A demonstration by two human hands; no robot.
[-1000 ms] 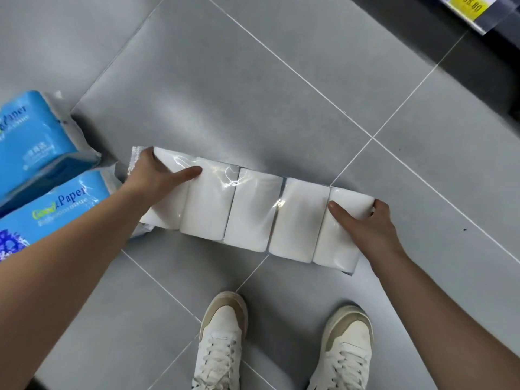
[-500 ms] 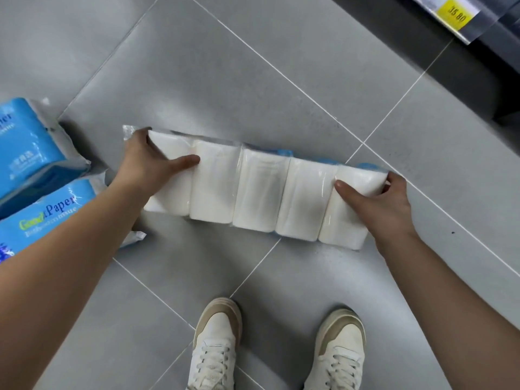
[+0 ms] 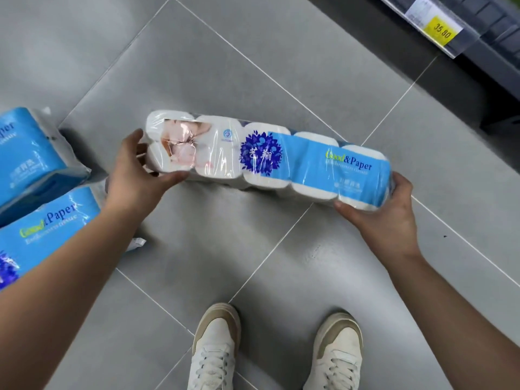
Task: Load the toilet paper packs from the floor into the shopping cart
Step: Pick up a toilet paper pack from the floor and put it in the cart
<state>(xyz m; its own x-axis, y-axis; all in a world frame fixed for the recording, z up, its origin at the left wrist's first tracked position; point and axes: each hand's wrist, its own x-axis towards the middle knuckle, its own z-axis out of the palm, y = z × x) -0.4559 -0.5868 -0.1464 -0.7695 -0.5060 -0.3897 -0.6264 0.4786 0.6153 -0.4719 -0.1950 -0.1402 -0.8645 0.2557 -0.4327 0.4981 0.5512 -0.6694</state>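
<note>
A long toilet paper pack, white rolls in clear wrap with a blue printed label, hangs above the grey floor. My left hand grips its left end, thumb under the near edge. My right hand grips its right end from below. The printed face is turned up toward me. Two more blue packs lie on the floor at the left: one further back and one nearer, partly hidden by my left forearm. No shopping cart is in view.
Grey tiled floor spreads all around. A dark shelf edge with a yellow price tag runs along the top right. My two white shoes stand at the bottom centre.
Both hands lifted the pack off the floor and rolled it, so the blue printed face now shows instead of the plain white side. The view shifted slightly.
</note>
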